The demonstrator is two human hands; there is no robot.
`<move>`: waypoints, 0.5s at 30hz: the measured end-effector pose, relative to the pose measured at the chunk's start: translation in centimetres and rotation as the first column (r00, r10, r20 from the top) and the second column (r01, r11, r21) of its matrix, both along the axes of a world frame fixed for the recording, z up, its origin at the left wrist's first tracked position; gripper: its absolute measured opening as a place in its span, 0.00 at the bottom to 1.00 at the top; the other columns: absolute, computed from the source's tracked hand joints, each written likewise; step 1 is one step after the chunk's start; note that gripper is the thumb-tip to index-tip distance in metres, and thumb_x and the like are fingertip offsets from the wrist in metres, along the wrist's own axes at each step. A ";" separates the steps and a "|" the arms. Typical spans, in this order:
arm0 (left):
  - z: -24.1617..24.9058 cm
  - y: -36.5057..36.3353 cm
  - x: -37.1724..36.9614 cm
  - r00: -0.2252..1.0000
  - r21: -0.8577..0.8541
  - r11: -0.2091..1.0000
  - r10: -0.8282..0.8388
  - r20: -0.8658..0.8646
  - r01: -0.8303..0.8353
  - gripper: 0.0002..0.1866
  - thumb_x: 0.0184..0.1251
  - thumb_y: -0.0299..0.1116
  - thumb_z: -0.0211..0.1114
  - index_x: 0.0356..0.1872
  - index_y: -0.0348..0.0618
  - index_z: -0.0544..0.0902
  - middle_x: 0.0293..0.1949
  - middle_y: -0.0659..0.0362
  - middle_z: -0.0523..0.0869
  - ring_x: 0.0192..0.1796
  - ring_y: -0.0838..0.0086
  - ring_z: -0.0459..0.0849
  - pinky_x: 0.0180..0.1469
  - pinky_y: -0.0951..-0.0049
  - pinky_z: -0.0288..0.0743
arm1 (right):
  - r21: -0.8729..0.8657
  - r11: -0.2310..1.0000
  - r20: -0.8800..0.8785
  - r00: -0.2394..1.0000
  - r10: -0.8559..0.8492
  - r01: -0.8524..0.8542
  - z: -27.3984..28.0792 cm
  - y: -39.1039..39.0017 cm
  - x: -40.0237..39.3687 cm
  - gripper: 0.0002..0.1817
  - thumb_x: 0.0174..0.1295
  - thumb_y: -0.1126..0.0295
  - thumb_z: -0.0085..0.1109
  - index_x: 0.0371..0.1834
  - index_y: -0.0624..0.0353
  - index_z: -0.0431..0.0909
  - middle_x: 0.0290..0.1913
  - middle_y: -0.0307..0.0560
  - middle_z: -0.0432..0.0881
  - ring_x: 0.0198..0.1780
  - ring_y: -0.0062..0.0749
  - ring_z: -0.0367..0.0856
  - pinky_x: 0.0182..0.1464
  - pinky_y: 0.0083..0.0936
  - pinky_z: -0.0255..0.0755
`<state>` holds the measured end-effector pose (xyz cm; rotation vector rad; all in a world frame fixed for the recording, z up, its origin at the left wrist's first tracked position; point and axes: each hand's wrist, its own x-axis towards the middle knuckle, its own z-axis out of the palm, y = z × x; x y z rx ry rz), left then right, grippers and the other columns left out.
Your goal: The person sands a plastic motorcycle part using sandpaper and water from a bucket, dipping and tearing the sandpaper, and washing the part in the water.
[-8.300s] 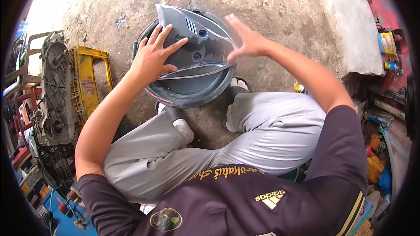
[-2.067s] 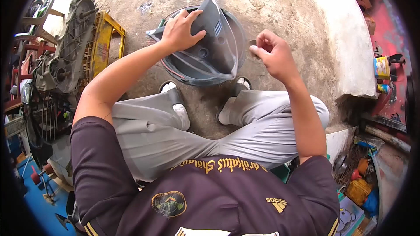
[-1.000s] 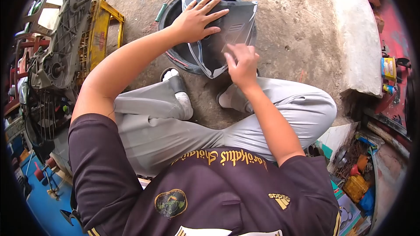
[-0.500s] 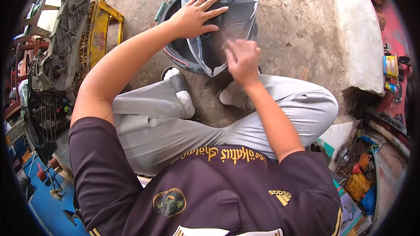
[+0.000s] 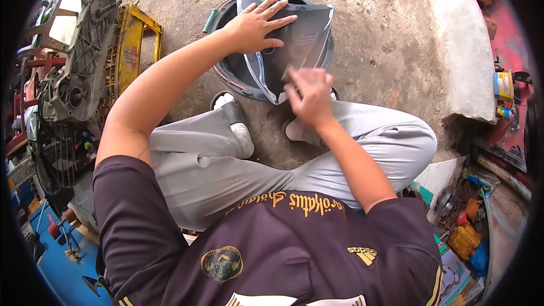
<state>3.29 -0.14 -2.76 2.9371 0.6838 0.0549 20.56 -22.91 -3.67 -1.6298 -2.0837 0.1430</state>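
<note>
A dark, roughly triangular plastic panel (image 5: pixel 309 25) with pale edges and small raised slots lies across a round black tub (image 5: pixel 226 71). My left hand (image 5: pixel 258 25) rests flat on the panel's upper left part, fingers spread. Over the panel's lower right side is my right hand (image 5: pixel 311 93), its fingers bent together and smeared by motion. Something small and brownish may be at its fingertips, too blurred to name. The panel's narrow end points toward my feet.
To the left stand a grey metal engine casing (image 5: pixel 85 56) and a yellow plastic crate (image 5: pixel 129 51). A raised concrete ledge (image 5: pixel 462 51) runs along the right, with a yellow tin (image 5: pixel 503 86) beyond it. Assorted parts lie at lower right.
My right hand has moved slightly down and left along the panel toward its narrow end. My left hand stays spread on the panel; the whole view has shifted a little.
</note>
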 end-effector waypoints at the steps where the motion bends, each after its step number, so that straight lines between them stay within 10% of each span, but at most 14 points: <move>1: -0.2 0.3 0.1 1.000 -0.005 1.000 -0.011 0.005 0.011 0.43 0.77 0.59 0.65 0.88 0.71 0.57 0.89 0.49 0.51 0.90 0.48 0.49 0.87 0.43 0.52 | 0.008 0.994 -0.045 0.993 -0.108 0.109 -0.3 0.9 0.7 0.23 0.61 0.60 0.74 0.59 0.55 0.88 0.51 0.38 0.84 0.56 0.39 0.77 0.62 0.47 0.64; 3: 0.0 0.0 0.0 1.000 -0.023 0.999 -0.024 -0.013 0.023 0.43 0.77 0.58 0.65 0.88 0.70 0.57 0.89 0.48 0.50 0.90 0.48 0.48 0.87 0.45 0.52 | 0.003 0.975 -0.095 0.970 -0.222 0.223 -0.5 0.2 0.5 0.24 0.60 0.59 0.75 0.59 0.55 0.88 0.52 0.37 0.84 0.56 0.38 0.77 0.62 0.47 0.65; 6: 0.6 0.1 0.1 0.998 -0.040 0.999 -0.023 -0.057 0.021 0.43 0.77 0.58 0.65 0.89 0.70 0.57 0.89 0.48 0.50 0.90 0.47 0.49 0.87 0.45 0.53 | -0.012 0.996 -0.063 0.995 0.083 -0.083 -0.1 -2.0 -0.7 0.23 0.61 0.59 0.75 0.57 0.56 0.88 0.50 0.40 0.86 0.55 0.41 0.78 0.61 0.46 0.65; 10: 0.7 0.1 0.3 0.997 -0.060 0.998 -0.016 -0.082 0.011 0.45 0.76 0.57 0.67 0.89 0.70 0.56 0.89 0.48 0.50 0.90 0.46 0.48 0.87 0.45 0.54 | -0.025 0.979 -0.115 0.973 -0.203 0.201 -0.2 0.8 1.4 0.20 0.62 0.61 0.74 0.56 0.55 0.88 0.48 0.40 0.85 0.55 0.39 0.80 0.62 0.44 0.65; 15: 0.9 0.0 0.4 0.998 -0.065 0.998 -0.005 -0.066 0.001 0.46 0.73 0.57 0.69 0.88 0.70 0.58 0.89 0.48 0.50 0.89 0.46 0.48 0.86 0.45 0.58 | 0.043 0.997 -0.060 0.996 0.064 -0.062 -0.3 -1.4 -0.1 0.18 0.63 0.62 0.73 0.54 0.56 0.89 0.48 0.41 0.86 0.53 0.41 0.80 0.59 0.45 0.66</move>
